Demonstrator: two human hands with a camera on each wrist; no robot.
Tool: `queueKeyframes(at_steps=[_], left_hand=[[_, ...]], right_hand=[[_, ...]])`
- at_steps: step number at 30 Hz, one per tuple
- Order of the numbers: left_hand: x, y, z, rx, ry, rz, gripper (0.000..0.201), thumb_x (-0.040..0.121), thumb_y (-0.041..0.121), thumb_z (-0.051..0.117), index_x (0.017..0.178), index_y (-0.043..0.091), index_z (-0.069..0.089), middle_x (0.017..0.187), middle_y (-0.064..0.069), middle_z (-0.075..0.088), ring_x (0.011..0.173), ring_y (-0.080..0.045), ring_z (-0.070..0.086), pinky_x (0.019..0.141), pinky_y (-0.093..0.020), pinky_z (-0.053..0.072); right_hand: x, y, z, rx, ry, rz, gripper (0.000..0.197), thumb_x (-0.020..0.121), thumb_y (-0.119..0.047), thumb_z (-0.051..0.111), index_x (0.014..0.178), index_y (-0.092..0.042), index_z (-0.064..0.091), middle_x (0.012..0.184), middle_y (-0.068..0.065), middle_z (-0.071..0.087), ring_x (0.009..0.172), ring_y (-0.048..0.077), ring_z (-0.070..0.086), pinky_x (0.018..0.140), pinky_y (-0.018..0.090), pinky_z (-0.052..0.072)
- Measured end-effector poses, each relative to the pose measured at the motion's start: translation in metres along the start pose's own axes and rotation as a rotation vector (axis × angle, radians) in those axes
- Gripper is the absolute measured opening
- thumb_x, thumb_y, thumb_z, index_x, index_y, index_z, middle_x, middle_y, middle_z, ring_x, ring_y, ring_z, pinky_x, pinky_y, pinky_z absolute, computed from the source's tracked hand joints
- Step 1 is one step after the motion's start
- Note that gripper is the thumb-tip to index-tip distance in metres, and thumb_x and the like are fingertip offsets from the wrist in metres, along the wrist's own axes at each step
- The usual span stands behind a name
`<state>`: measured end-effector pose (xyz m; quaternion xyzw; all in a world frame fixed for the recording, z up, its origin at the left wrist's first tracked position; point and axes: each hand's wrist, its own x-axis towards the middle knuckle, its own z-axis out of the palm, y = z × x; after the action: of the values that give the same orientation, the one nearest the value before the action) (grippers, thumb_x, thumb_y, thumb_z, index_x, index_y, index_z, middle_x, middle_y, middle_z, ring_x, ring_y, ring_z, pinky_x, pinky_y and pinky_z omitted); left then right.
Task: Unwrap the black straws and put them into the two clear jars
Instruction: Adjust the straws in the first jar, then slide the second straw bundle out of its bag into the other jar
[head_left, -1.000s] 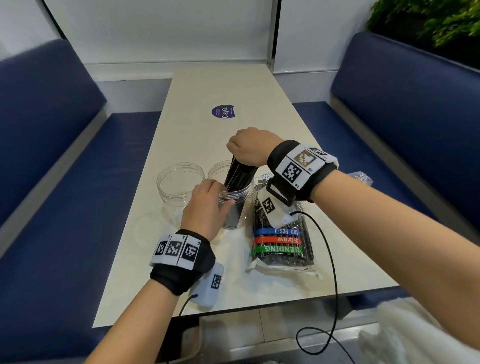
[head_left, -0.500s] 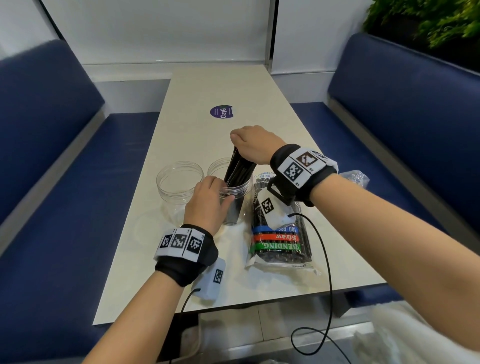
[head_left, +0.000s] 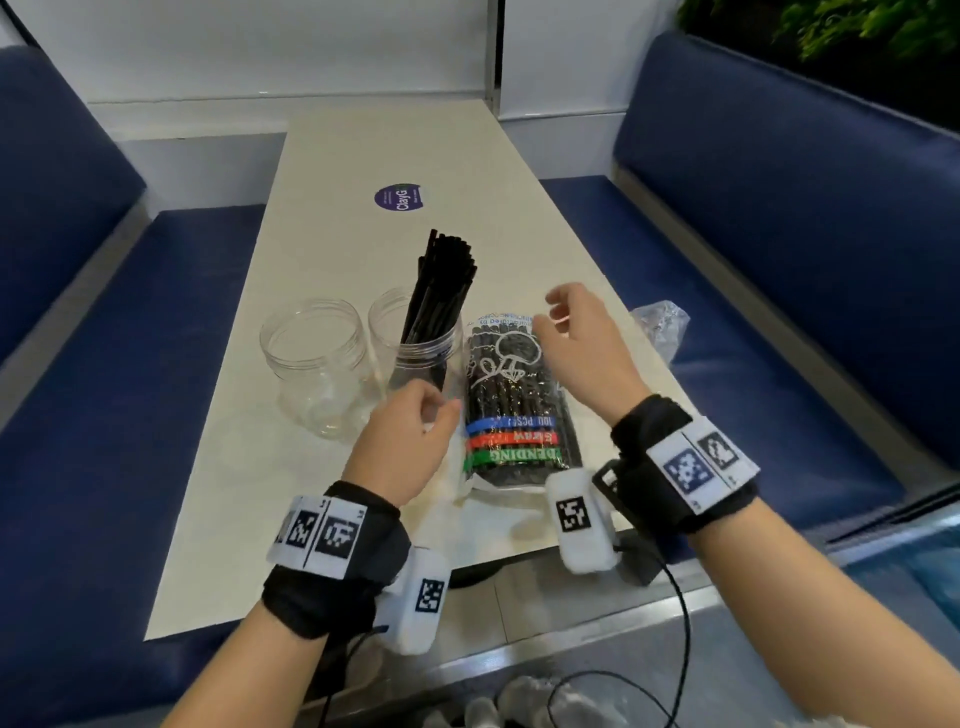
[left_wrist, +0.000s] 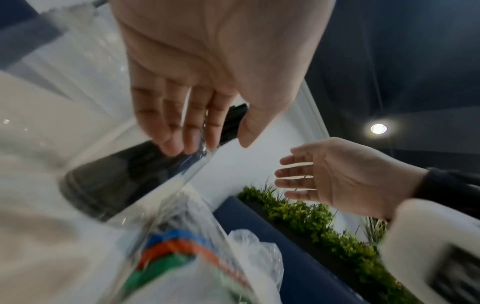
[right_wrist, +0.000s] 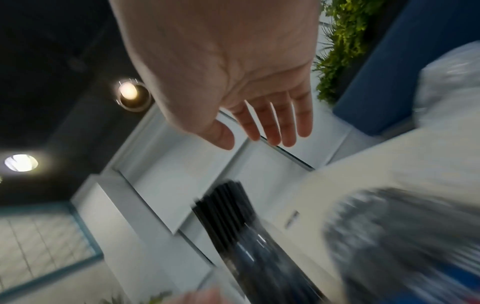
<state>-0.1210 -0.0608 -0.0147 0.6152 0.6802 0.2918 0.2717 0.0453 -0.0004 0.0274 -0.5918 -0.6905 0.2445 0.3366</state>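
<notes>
Two clear jars stand side by side on the table. The left jar (head_left: 317, 358) is empty. The right jar (head_left: 415, 348) holds a bundle of black straws (head_left: 441, 280) that lean up and away; the bundle also shows in the right wrist view as black straws (right_wrist: 226, 207). A sealed pack of black straws (head_left: 514, 405) with blue, red and green bands lies right of the jars. My left hand (head_left: 410, 441) hovers near the right jar's base, fingers relaxed, holding nothing. My right hand (head_left: 576, 343) hovers over the pack, fingers spread, empty.
A crumpled clear wrapper (head_left: 660, 322) lies at the table's right edge. A round purple sticker (head_left: 399, 197) sits further up the table (head_left: 363, 156). Blue benches (head_left: 779, 208) flank both sides. A cable (head_left: 675, 623) hangs from my right wrist below the front edge.
My right hand has let go of the straw bundle, which now stands in the right jar, and has drawn back over the pack. My left hand has released the jar and pulled back.
</notes>
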Motion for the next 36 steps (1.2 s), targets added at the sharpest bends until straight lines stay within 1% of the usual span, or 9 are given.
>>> queueKeyframes(at_steps=[4, 9, 15, 18, 24, 26, 29, 32, 36], left_hand=[[0.009, -0.005, 0.032, 0.065, -0.165, -0.183, 0.053, 0.095, 0.043, 0.036, 0.131, 0.004, 0.043, 0.129, -0.016, 0.054, 0.117, -0.029, 0.050, 0.095, -0.034, 0.038], [0.019, -0.005, 0.057, 0.013, -0.221, -0.306, 0.068, 0.093, 0.051, 0.035, 0.138, 0.000, 0.034, 0.140, -0.020, 0.046, 0.128, -0.032, 0.045, 0.103, -0.036, 0.035], [0.023, -0.008, 0.071, -0.171, -0.193, -0.372, 0.057, 0.078, 0.050, 0.065, 0.104, 0.000, 0.063, 0.093, -0.015, 0.065, 0.083, -0.027, 0.060, 0.069, -0.034, 0.043], [0.022, -0.004, 0.074, -0.315, -0.194, -0.412, 0.047, 0.073, 0.034, 0.075, 0.104, 0.000, 0.065, 0.093, -0.013, 0.069, 0.076, -0.022, 0.064, 0.064, -0.027, 0.048], [0.020, -0.001, 0.076, -0.495, -0.170, -0.483, 0.079, 0.047, 0.032, 0.081, 0.116, 0.003, 0.055, 0.111, -0.014, 0.067, 0.095, -0.026, 0.067, 0.087, -0.042, 0.055], [0.018, -0.001, 0.076, -0.536, -0.182, -0.493, 0.072, 0.052, 0.026, 0.082, 0.115, 0.003, 0.055, 0.109, -0.014, 0.067, 0.089, -0.024, 0.067, 0.076, -0.037, 0.057], [0.011, -0.001, 0.075, -0.532, -0.205, -0.433, 0.024, 0.072, 0.003, 0.072, 0.093, 0.009, 0.063, 0.094, -0.012, 0.067, 0.076, -0.019, 0.064, 0.064, -0.026, 0.052], [0.004, -0.003, 0.069, -0.518, -0.196, -0.353, 0.033, 0.073, 0.002, 0.072, 0.103, 0.008, 0.059, 0.098, -0.009, 0.067, 0.085, -0.020, 0.064, 0.074, -0.025, 0.052], [-0.006, -0.005, 0.063, -0.493, -0.196, -0.216, 0.043, 0.074, 0.000, 0.072, 0.110, 0.016, 0.054, 0.097, 0.001, 0.066, 0.084, -0.008, 0.063, 0.068, -0.014, 0.051]], right_hand=[[-0.031, 0.038, 0.027, -0.167, -0.229, 0.108, 0.038, 0.094, -0.017, 0.040, 0.130, -0.002, 0.041, 0.130, 0.020, 0.049, 0.118, 0.033, 0.046, 0.099, 0.038, 0.036], [-0.047, 0.068, 0.047, -0.312, -0.357, 0.133, 0.046, 0.094, -0.021, 0.043, 0.137, -0.006, 0.034, 0.143, 0.016, 0.039, 0.127, 0.037, 0.038, 0.106, 0.044, 0.034], [-0.048, 0.078, 0.043, -0.255, -0.300, 0.083, 0.044, 0.092, -0.014, 0.048, 0.135, -0.007, 0.038, 0.139, 0.014, 0.039, 0.123, 0.036, 0.039, 0.104, 0.037, 0.032], [-0.044, 0.081, 0.038, -0.183, -0.279, 0.112, 0.044, 0.090, -0.011, 0.051, 0.132, -0.007, 0.040, 0.136, 0.014, 0.040, 0.122, 0.034, 0.042, 0.104, 0.036, 0.035], [-0.038, 0.081, 0.025, -0.090, -0.318, 0.116, 0.056, 0.088, -0.015, 0.058, 0.137, -0.006, 0.033, 0.138, 0.014, 0.034, 0.117, 0.030, 0.050, 0.098, 0.029, 0.038], [-0.037, 0.080, 0.024, -0.078, -0.342, 0.122, 0.058, 0.089, -0.017, 0.058, 0.138, -0.006, 0.031, 0.139, 0.014, 0.033, 0.114, 0.032, 0.052, 0.096, 0.028, 0.039], [-0.040, 0.083, 0.024, -0.063, -0.374, 0.168, 0.064, 0.089, -0.026, 0.057, 0.142, -0.007, 0.025, 0.139, 0.014, 0.032, 0.115, 0.029, 0.051, 0.096, 0.027, 0.038], [-0.042, 0.086, 0.024, -0.044, -0.394, 0.243, 0.074, 0.087, -0.039, 0.058, 0.143, -0.006, 0.022, 0.141, 0.016, 0.032, 0.118, 0.029, 0.050, 0.097, 0.030, 0.040], [-0.042, 0.086, 0.020, 0.060, -0.396, 0.280, 0.074, 0.081, -0.048, 0.061, 0.137, -0.007, 0.034, 0.134, 0.011, 0.051, 0.113, 0.023, 0.054, 0.084, 0.029, 0.043]])
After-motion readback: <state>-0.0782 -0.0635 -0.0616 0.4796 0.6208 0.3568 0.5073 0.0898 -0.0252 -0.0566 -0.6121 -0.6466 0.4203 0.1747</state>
